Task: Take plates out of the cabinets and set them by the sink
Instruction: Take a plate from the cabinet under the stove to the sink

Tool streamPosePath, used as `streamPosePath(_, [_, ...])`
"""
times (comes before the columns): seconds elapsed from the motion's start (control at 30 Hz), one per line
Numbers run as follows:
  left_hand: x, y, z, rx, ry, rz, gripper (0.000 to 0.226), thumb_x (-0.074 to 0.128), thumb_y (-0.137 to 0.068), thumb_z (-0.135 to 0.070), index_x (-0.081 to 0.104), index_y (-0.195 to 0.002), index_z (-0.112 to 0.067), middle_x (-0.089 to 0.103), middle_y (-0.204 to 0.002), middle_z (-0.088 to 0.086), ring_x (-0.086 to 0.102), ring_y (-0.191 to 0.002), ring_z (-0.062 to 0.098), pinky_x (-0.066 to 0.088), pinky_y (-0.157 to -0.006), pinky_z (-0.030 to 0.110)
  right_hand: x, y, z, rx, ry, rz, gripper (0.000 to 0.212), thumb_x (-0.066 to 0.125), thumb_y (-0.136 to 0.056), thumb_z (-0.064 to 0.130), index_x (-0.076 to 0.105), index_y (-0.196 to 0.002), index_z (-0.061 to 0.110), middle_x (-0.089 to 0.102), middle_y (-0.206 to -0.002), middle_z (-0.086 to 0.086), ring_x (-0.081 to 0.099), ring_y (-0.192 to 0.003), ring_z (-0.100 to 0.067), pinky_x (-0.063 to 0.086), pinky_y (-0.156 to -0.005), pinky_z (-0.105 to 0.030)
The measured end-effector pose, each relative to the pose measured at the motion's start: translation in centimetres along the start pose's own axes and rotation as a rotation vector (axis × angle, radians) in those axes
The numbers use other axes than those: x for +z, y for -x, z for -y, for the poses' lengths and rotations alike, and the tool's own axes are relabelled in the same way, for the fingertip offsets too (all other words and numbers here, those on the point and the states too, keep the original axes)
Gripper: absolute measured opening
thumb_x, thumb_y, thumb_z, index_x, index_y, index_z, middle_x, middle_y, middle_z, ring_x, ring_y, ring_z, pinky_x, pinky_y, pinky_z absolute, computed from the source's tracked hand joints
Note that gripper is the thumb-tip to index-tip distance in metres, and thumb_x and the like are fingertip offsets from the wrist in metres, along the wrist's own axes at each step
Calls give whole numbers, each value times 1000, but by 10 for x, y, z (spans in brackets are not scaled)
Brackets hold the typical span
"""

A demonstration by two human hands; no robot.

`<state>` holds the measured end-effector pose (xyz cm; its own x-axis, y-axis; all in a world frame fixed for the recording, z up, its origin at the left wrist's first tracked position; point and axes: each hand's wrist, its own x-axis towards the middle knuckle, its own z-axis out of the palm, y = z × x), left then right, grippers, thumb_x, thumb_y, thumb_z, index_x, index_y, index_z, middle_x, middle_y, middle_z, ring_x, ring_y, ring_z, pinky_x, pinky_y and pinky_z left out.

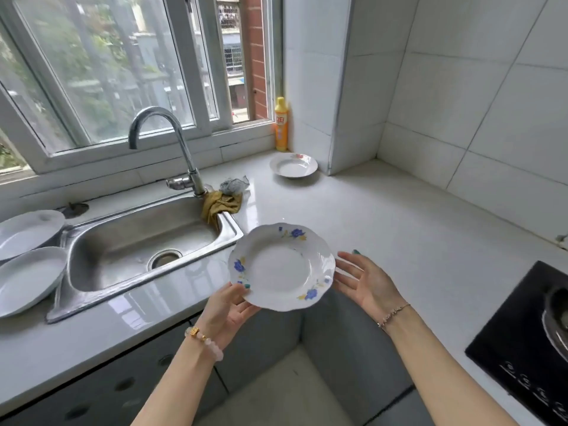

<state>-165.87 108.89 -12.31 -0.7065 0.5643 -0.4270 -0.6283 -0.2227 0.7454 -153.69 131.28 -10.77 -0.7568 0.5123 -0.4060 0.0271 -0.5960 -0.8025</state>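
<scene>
A white plate with blue flowers (281, 267) hangs above the counter's front edge, just right of the steel sink (147, 241). My left hand (229, 312) pinches its lower left rim, thumb on top. My right hand (365, 279) is flat with straight fingers, touching or nearly touching the plate's right rim. Two plain white plates (29, 232) (29, 278) lie left of the sink. A third white plate with a red flower (293, 165) sits in the back corner of the counter.
A curved faucet (172, 139) rises behind the sink, with a yellow cloth (221, 204) and a scrubber beside it. A yellow bottle (281, 124) stands on the window sill. A black induction hob (528, 342) with a pot is at the right. Grey cabinets run below.
</scene>
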Motion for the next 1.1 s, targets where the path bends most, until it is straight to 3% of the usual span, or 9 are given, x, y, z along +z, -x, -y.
streamPosePath(0.13, [-9,-25,-17,13,-20,-34,25,48,-86,4,58,-107,-2,70,-102,15,69,-86,25,58,-59,28,26,-42,1,0,223,93,17,57,-90,11,69,-100,3,72,-89,-12,70,-74,-23,58,-64,-33])
streamPosePath(0.33, [-7,-81,-40,28,-33,-107,26,50,-85,3,60,-109,0,68,-106,17,67,-91,29,60,-64,33,43,-124,13,-42,432,165,16,63,-84,2,70,-99,1,73,-96,-16,71,-87,-31,58,-72,-37])
streamPosePath(0.5, [9,-142,-70,9,26,-139,19,54,-88,-11,64,-104,-4,68,-105,15,69,-83,28,59,-68,36,49,-200,26,15,329,147,18,54,-85,-11,68,-91,-1,73,-85,-15,71,-72,-26,58,-59,-30])
streamPosePath(0.63, [7,-185,-103,50,132,-251,27,50,-93,-18,58,-114,-3,64,-117,14,63,-106,35,55,-83,47,55,-256,42,56,276,93,19,52,-85,-13,66,-93,-4,72,-82,-16,70,-71,-27,58,-57,-29])
streamPosePath(0.73, [-3,-204,-120,94,152,-320,33,47,-94,-22,57,-120,-3,65,-119,13,64,-107,32,59,-74,42,61,-289,53,63,248,49,21,49,-85,-15,66,-89,-4,71,-76,-14,68,-67,-27,57,-54,-27])
streamPosePath(0.83, [-13,-212,-126,122,154,-358,35,42,-96,-24,57,-123,-6,65,-121,11,63,-108,30,58,-77,41,69,-316,55,83,208,11,22,46,-84,-18,64,-90,-6,66,-79,-18,62,-70,-31,57,-51,-27])
streamPosePath(1.1, [-34,-220,-134,166,215,-411,31,41,-97,-23,59,-116,-7,64,-118,10,61,-107,28,59,-73,39,96,-363,40,157,161,-91,28,44,-84,-19,58,-107,-12,63,-87,-17,60,-76,-29,59,-53,-27])
